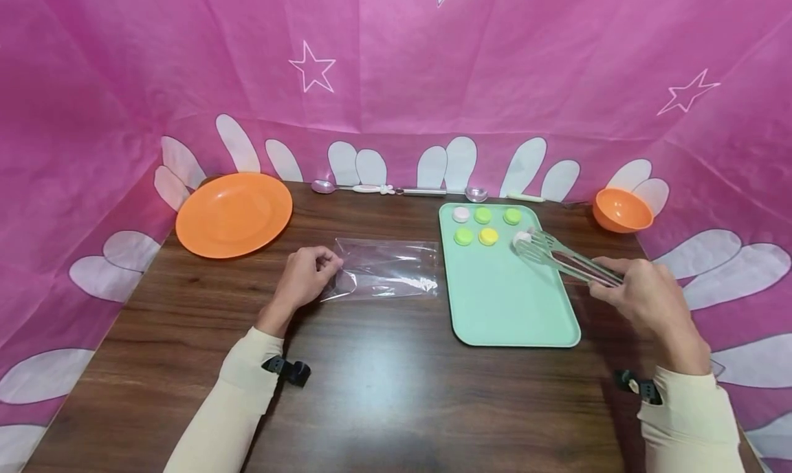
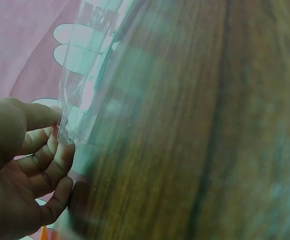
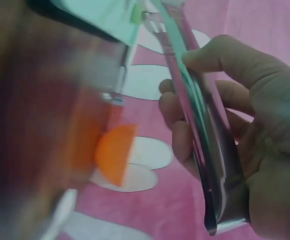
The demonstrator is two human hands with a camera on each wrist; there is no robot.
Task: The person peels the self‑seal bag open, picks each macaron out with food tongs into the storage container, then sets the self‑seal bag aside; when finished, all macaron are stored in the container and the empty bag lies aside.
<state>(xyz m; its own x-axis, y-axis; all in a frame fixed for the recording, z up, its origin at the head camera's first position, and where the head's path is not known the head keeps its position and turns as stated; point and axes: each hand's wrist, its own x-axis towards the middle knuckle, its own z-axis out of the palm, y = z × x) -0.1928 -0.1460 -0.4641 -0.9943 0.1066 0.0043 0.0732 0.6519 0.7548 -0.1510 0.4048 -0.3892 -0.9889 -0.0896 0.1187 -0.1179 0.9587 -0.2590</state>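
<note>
My left hand (image 1: 307,276) pinches the near-left end of a clear plastic bag (image 1: 392,270) lying on the table. In the left wrist view, thumb and fingertips hold the bag's crumpled edge (image 2: 69,131). My right hand (image 1: 650,298) grips metal tongs (image 1: 572,261) by their arms. The slotted tong heads are at a pale macaron (image 1: 522,238) on the light green tray (image 1: 510,308); whether they squeeze it cannot be told. Beside it sit a pale macaron (image 1: 460,214), a yellow macaron (image 1: 488,236) and several green macarons (image 1: 482,215).
An orange plate (image 1: 234,215) stands at the back left of the wooden table (image 1: 371,383). At the back right is an orange bowl (image 1: 622,210). Spoons (image 1: 476,194) and other utensils lie along the rear edge, before a pink cloth (image 1: 396,67).
</note>
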